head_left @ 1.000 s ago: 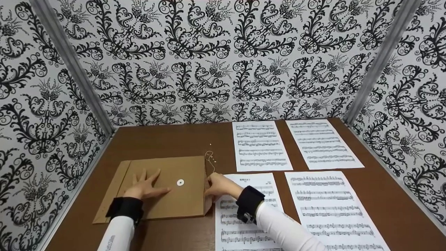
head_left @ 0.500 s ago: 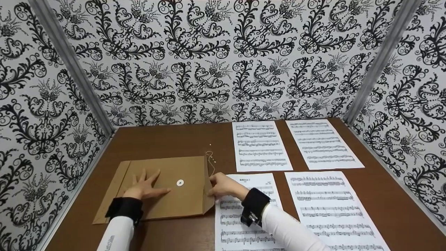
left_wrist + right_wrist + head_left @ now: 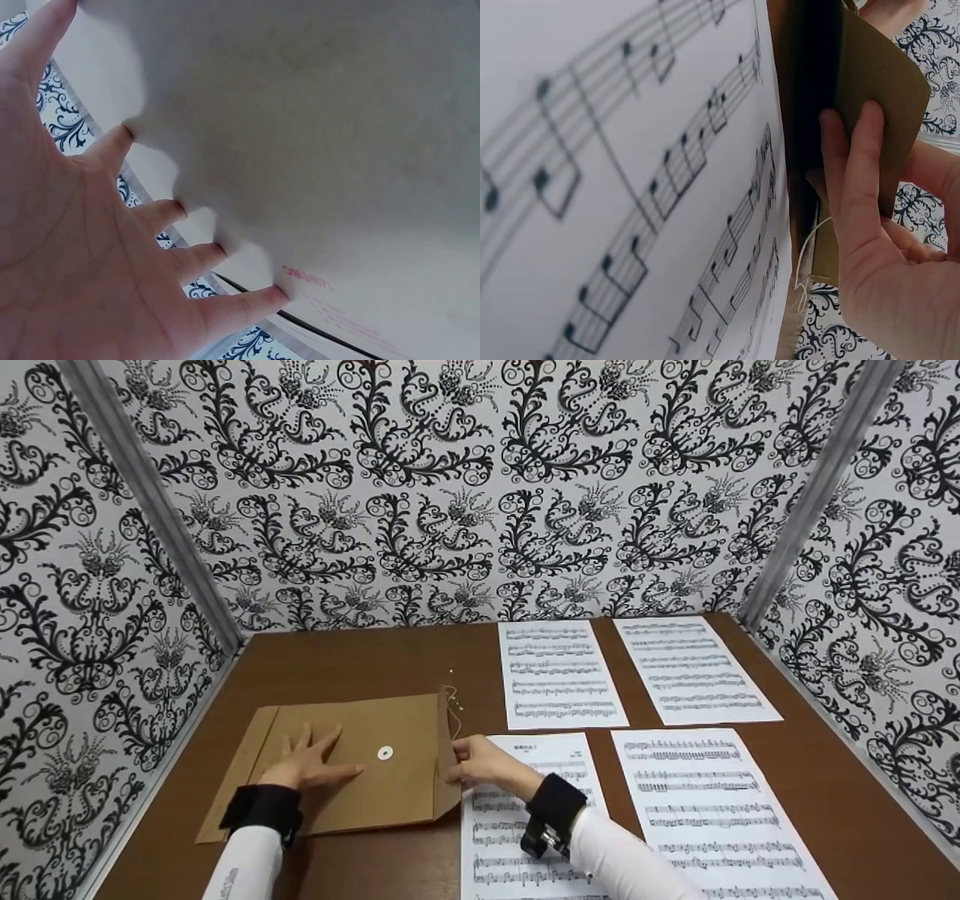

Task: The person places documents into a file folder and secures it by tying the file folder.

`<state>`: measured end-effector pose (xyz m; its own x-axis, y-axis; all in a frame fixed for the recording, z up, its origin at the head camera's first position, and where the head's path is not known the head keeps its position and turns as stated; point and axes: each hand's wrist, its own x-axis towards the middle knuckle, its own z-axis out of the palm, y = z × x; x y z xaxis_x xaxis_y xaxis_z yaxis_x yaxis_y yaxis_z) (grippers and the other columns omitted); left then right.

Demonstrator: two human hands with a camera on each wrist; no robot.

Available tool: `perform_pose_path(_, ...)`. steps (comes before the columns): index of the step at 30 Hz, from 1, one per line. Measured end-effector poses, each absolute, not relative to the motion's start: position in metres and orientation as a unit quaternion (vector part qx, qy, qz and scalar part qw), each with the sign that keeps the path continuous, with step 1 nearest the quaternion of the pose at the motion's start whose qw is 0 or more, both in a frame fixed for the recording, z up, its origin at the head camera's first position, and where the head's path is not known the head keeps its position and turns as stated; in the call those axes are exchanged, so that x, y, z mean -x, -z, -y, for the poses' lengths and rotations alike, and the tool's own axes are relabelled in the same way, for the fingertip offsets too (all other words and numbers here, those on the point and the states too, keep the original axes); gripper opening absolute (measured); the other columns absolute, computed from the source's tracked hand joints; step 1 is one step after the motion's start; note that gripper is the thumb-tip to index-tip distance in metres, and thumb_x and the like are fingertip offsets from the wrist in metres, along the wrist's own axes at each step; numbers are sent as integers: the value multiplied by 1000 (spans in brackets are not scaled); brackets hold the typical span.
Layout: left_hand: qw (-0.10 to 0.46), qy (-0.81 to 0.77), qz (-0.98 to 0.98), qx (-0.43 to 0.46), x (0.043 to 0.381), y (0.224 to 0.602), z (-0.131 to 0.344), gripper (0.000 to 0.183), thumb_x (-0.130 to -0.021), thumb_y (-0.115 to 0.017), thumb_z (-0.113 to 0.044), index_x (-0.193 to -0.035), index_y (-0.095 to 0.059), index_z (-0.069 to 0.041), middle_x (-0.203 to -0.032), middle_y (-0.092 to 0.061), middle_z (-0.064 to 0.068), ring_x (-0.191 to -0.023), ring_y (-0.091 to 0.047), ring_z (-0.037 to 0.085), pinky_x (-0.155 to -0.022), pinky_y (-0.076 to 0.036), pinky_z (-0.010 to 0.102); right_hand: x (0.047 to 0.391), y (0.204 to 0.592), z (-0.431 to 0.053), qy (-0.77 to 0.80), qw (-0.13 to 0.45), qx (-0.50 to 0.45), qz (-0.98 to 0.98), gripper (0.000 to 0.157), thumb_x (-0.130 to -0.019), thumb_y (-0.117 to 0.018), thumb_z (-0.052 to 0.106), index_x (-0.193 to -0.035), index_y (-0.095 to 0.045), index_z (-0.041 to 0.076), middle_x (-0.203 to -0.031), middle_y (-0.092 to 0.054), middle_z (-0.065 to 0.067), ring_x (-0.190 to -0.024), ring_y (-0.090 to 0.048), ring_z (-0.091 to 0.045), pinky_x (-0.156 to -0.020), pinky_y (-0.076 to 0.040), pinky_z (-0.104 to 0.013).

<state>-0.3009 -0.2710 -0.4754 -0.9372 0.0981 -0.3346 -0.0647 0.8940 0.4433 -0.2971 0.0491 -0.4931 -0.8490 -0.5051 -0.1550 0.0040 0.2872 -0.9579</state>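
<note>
A brown kraft paper string-tie envelope lies on the table, with a white round button on its face. My left hand rests on it with fingers spread, their tips pressing the paper in the left wrist view. At the envelope's right end, my right hand pinches the flap between thumb and fingers. The flap stands out to the right, over the edge of one music sheet. A thin string trails from the envelope just beyond my right hand.
Three other music sheets lie on the brown table: one at the back middle, one at the back right, one at the front right. Patterned walls enclose the table's back and sides.
The flap has swung outward to the right, with my right hand pinching it and shifting slightly right. My left hand has stayed nearly in place on the envelope.
</note>
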Motion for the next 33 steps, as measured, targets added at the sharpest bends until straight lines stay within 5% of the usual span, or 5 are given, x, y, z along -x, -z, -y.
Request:
perform_pose_path(15,165,-223,-961,-15,301,479,281,111,-84,-62,-75,-164,-20,-10,-165,1,41,-150,5,67,-115,-13,82,292,491,-51,661,233,143,-699,69,-81,-59,-11,-148,-44,-10,-143,-59,-29,-90,-71,-11,-77,-61,-23)
perform_pose_path(28,159,-237,-958,-9,298,480,285,111,-85,-61,-74,-164,-20,-8,-166,-1,39,-152,2,64,-116,-11,82,291,491,-47,717,244,117,-642,74,-83,-56,-15,-154,-34,-9,-149,-53,-29,-118,-69,-25,-89,-61,-28)
perform_pose_path(33,161,-239,-957,-11,298,480,287,110,-87,-58,-74,-164,-18,-6,-165,0,40,-151,3,64,-117,-9,82,291,489,-44,726,246,120,-631,75,-83,-55,-16,-154,-35,-8,-149,-53,-28,-114,-69,-22,-91,-60,-29)
